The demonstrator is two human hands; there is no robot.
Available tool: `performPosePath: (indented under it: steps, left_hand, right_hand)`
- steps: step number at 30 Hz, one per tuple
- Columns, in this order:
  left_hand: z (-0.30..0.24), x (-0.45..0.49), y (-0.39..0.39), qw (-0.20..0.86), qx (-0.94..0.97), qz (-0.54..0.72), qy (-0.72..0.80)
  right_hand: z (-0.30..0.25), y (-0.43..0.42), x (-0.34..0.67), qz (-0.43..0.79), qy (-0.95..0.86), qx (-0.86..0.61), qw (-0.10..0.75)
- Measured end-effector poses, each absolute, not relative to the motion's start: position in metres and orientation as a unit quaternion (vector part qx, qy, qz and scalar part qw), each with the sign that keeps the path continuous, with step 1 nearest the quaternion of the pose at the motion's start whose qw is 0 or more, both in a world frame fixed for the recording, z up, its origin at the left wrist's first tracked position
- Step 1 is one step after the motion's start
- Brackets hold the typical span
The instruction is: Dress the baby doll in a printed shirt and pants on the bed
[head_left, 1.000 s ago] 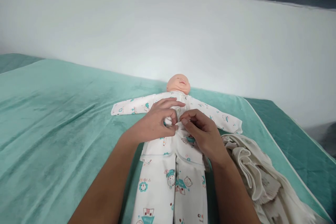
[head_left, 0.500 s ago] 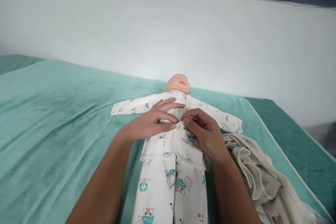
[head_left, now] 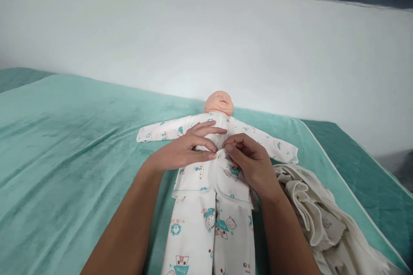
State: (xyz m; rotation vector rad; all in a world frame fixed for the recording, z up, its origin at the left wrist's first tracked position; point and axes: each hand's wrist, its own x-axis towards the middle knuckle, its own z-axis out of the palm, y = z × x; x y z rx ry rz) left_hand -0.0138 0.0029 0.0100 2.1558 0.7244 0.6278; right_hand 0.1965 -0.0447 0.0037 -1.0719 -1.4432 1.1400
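A baby doll (head_left: 218,102) lies on its back, dressed in a white printed baby shirt (head_left: 200,180) and matching pants (head_left: 193,227). At the middle of the shirt front, the thumb and index finger of my left hand (head_left: 190,148) pinch the fabric near a small button, the other fingers stretched over the chest. My right hand (head_left: 247,154) grips the shirt's front edge just to the right, thumb against curled fingers. The fingertips nearly meet, and they partly hide the button. Another button (head_left: 217,135) shows higher up the shirt front.
A crumpled cream-coloured cloth or garment (head_left: 316,215) lies at the right beside my forearm. The green bed cover (head_left: 80,150) has a few creases on the left. Behind the doll's head stands a white wall (head_left: 193,38).
Almost nothing differs. Both hands keep hold of the shirt front at the same spot, with only a slight shift of the fingertips and fabric around the button.
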Motion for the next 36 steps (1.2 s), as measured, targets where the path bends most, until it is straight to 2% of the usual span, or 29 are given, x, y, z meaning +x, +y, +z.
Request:
performPosePath:
  steps: [16, 21, 26, 30, 36]
  left_hand:
    - [0.011, -0.011, 0.001, 0.413, 0.816, 0.279, 0.293]
    - [0.008, -0.011, 0.0, 0.461, 0.741, 0.378, 0.309]
    - [-0.002, -0.006, 0.006, 0.462, 0.638, 0.48, 0.385]
    - [-0.011, -0.004, 0.013, 0.421, 0.545, 0.552, 0.47]
    - [-0.022, -0.018, 0.023, 0.276, 0.481, 0.597, 0.58]
  right_hand:
    - [0.008, -0.045, 0.195, 0.456, -0.595, -0.445, 0.49]
    - [0.006, -0.042, 0.196, 0.483, -0.553, -0.445, 0.512]
    - [0.004, -0.04, 0.197, 0.469, -0.474, -0.438, 0.603]
    - [0.005, -0.038, 0.202, 0.454, -0.409, -0.445, 0.655]
    - [-0.017, -0.017, 0.23, 0.404, -0.361, -0.486, 0.686]
